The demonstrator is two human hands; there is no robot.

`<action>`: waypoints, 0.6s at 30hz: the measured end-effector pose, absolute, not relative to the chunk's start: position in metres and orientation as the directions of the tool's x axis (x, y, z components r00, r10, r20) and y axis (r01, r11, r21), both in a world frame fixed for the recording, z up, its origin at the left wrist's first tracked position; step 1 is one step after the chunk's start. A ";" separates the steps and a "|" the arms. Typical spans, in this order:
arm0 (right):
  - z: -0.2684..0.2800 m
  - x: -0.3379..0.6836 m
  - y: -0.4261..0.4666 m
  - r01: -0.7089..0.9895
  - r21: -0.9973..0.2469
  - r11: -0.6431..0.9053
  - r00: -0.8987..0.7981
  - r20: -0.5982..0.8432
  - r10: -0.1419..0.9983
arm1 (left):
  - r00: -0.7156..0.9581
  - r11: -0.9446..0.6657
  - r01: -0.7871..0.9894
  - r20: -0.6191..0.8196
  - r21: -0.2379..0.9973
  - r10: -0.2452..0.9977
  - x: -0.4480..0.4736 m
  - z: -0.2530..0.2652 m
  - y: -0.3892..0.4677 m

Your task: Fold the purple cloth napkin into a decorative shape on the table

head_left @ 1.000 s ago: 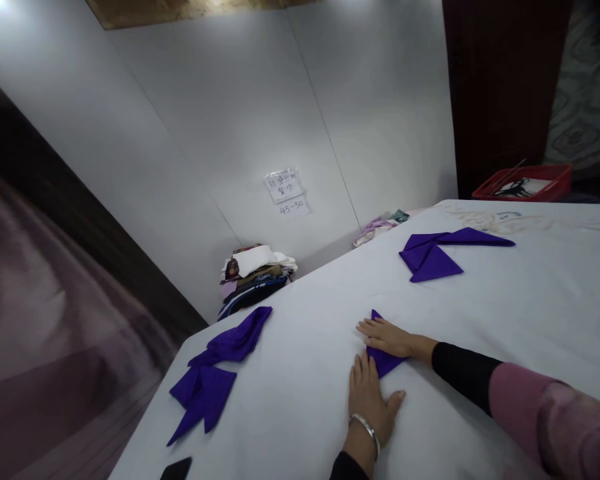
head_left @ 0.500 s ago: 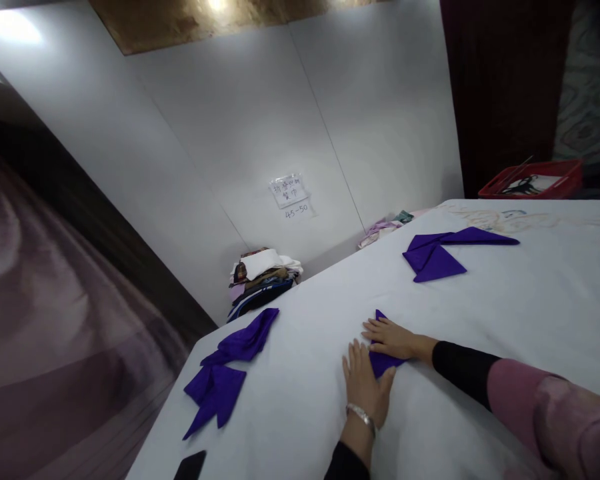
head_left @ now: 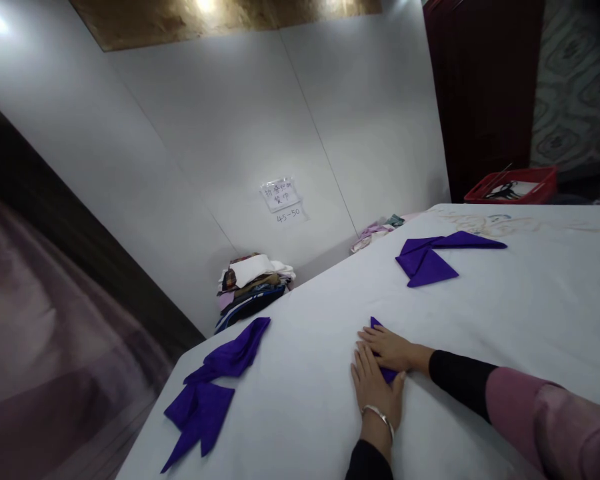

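A folded purple cloth napkin [head_left: 388,375] lies on the white-covered table, mostly hidden beneath my hands. My left hand [head_left: 377,387], with a silver bracelet at the wrist, rests flat along its near left edge, fingers stretched out. From the right side my right hand [head_left: 391,347] presses flat on top of the cloth, its fingers reaching toward the left. The fingertips of both hands are close together. One purple tip of the cloth sticks out beyond the right hand, and another part shows between the two hands.
A purple folded cloth [head_left: 427,259] lies farther back on the table. More folded purple fabric [head_left: 205,407] is at the left edge. A clothes pile [head_left: 253,287] and light-coloured cloths [head_left: 373,235] stand behind the table. A red basket [head_left: 540,190] is at the far right.
My left hand has slid right over the cloth, closer to my right hand, covering more of it. My right hand stays on the cloth. The view has shifted slightly.
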State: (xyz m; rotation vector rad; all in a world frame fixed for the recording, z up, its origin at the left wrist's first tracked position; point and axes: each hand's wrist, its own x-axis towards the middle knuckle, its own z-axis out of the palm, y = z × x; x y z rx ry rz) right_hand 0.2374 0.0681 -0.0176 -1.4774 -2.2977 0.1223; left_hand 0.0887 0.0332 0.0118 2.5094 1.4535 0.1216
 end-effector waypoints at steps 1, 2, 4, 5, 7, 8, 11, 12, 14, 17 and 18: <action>-0.017 0.238 0.067 0.849 -0.286 0.445 -0.362 0.299 0.883 | 0.492 -0.468 0.850 -0.049 0.241 0.869 0.087 0.012 0.032; -0.018 0.238 0.067 0.844 -0.288 0.452 -0.366 0.307 0.879 | 0.481 -0.457 0.857 -0.053 0.237 0.875 0.085 0.011 0.032; -0.018 0.238 0.067 0.840 -0.299 0.452 -0.364 0.308 0.879 | 0.460 -0.434 0.870 -0.068 0.232 0.885 0.080 0.011 0.031; -0.017 0.238 0.067 0.842 -0.307 0.444 -0.357 0.300 0.884 | 0.449 -0.422 0.877 -0.078 0.229 0.890 0.077 0.011 0.030; -0.015 0.238 0.067 0.846 -0.320 0.426 -0.345 0.280 0.896 | 0.430 -0.402 0.889 -0.095 0.220 0.898 0.071 0.011 0.029; -0.014 0.238 0.066 0.848 -0.325 0.419 -0.341 0.271 0.900 | 0.429 -0.402 0.891 -0.103 0.213 0.897 0.068 0.011 0.029; -0.009 0.237 0.065 0.847 -0.328 0.419 -0.350 0.250 0.903 | 0.431 -0.408 0.896 -0.118 0.176 0.895 0.056 0.011 0.024; -0.007 0.237 0.064 0.846 -0.328 0.421 -0.353 0.246 0.902 | 0.426 -0.405 0.900 -0.123 0.164 0.897 0.052 0.011 0.022; -0.006 0.237 0.064 0.845 -0.328 0.422 -0.355 0.246 0.902 | 0.406 -0.388 0.910 -0.132 0.143 0.904 0.041 0.011 0.017; -0.006 0.236 0.064 0.850 -0.328 0.413 -0.346 0.245 0.906 | 0.377 -0.360 0.925 -0.164 0.124 0.912 0.024 0.010 0.009; -0.006 0.236 0.065 0.852 -0.325 0.411 -0.345 0.244 0.906 | 0.368 -0.352 0.929 -0.175 0.118 0.913 0.020 0.010 0.008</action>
